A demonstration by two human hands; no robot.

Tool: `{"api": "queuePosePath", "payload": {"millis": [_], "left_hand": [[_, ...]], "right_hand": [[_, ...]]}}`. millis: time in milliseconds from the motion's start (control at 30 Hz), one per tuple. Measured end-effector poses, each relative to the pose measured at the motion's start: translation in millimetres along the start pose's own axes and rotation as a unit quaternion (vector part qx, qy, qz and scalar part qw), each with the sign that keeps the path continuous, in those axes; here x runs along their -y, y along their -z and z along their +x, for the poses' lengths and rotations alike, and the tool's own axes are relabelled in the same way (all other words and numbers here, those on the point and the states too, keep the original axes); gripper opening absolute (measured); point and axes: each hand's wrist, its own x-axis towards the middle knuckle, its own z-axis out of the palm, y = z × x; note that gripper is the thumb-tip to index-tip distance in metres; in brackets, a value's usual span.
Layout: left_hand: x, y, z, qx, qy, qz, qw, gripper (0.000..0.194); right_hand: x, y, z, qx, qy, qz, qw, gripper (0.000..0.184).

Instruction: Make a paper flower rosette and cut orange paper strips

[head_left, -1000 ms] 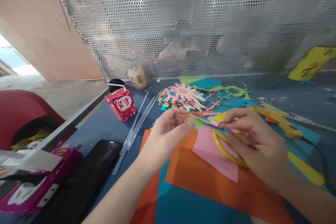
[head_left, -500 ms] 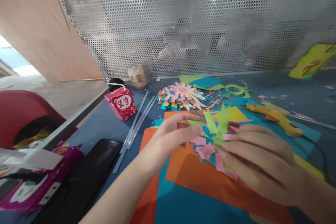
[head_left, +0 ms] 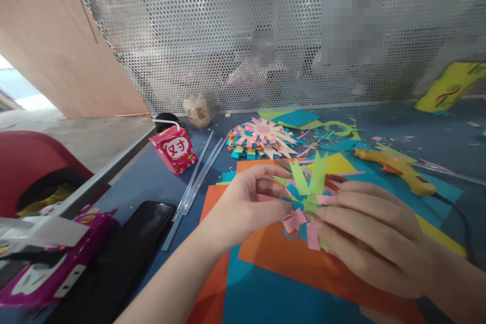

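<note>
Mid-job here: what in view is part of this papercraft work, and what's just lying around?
Likely part of it:
cut-paper piece between left hand and right hand
orange sheet
glue gun
clear sticks
paper rosettes

Apparently just lying about:
phone
drink carton
jar
yellow packet

Daylight entering far left | highlights glinting on the perforated metal screen (head_left: 228, 20) | soft shadows falling | edges stretching, hands (head_left: 379, 235) blurring slightly
</note>
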Motion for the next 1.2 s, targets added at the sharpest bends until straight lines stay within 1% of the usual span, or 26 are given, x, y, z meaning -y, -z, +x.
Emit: {"api": "queuePosePath", "payload": {"millis": [100,200,367,400,500,567,700,833,900,933,967,1000,1033,1067,1100,1133,1167,1200], "left_hand": [[-2,-0.1,-1,-0.011,0.005,0.003,1.0,0.039],[-3,0.0,-1,-0.014,0.0,0.019,1.0,0.039],[-2,1.5,-1,-0.002,-0.006,0.008,1.0,0.038],[-1,1.7,-1,-0.002,-0.006,0.003,1.0,0.038],[-1,1.6,-1,0.0,-0.007,-0.004,1.0,0.038],[-1,1.0,-1,-0.002,-0.007,-0.001,1.0,0.038],[-1,0.0,0,-0.006,0.003,0.013,1.0,0.038],[1,0.9,0,0.002,0.0,0.012,1.0,0.041],[1,2.4,0,0.004,-0.01,0.012,1.0,0.04],[1,3.4,-1,0.003,-0.017,0.009,1.0,0.037],[1,4.5,-2,-0.001,-0.025,0.005,1.0,0.033],[1,5.7,-2,-0.009,-0.035,0.001,0.999,0.031],[0,6.9,-2,-0.024,-0.049,0.003,0.999,0.031],[0,7.9,-2,-0.045,-0.067,0.009,0.997,0.032],[0,8.7,-2,-0.068,-0.085,0.019,0.994,0.031],[-1,9.3,-2,-0.087,-0.103,0.032,0.99,0.03],[0,9.4,-1,-0.099,-0.121,0.043,0.987,0.03],[0,9.2,-1,-0.102,-0.132,0.052,0.985,0.031]], "right_hand": [[1,-1,-1,-0.004,-0.008,0.007,1.0,0.015],[2,-3,-2,0.017,0.002,0.008,1.0,0.015],[4,-6,-5,-0.027,-0.013,0.008,1.0,0.015],[4,-6,-5,-0.027,-0.011,0.007,1.0,0.015],[4,-4,-4,0.002,0.003,0.001,1.0,0.015],[3,-3,-5,0.01,0.003,0.003,1.0,0.016],[5,-8,-10,-0.016,-0.011,0.011,1.0,0.018],[5,-8,-9,-0.019,-0.011,0.012,1.0,0.017],[5,-6,-5,-0.01,-0.041,0.04,0.998,0.017],[4,-6,-2,-0.008,-0.077,0.07,0.995,0.017],[4,-6,1,-0.011,-0.129,0.109,0.986,0.017],[3,-8,3,-0.018,-0.194,0.154,0.969,0.016],[3,-10,6,-0.025,-0.272,0.201,0.941,0.014],[3,-13,7,-0.036,-0.355,0.25,0.9,0.013],[3,-17,8,-0.046,-0.436,0.301,0.847,0.012],[4,-22,9,-0.049,-0.508,0.352,0.785,0.011],[4,-25,9,-0.045,-0.567,0.4,0.719,0.011],[5,-28,10,-0.038,-0.608,0.442,0.658,0.012]]}}
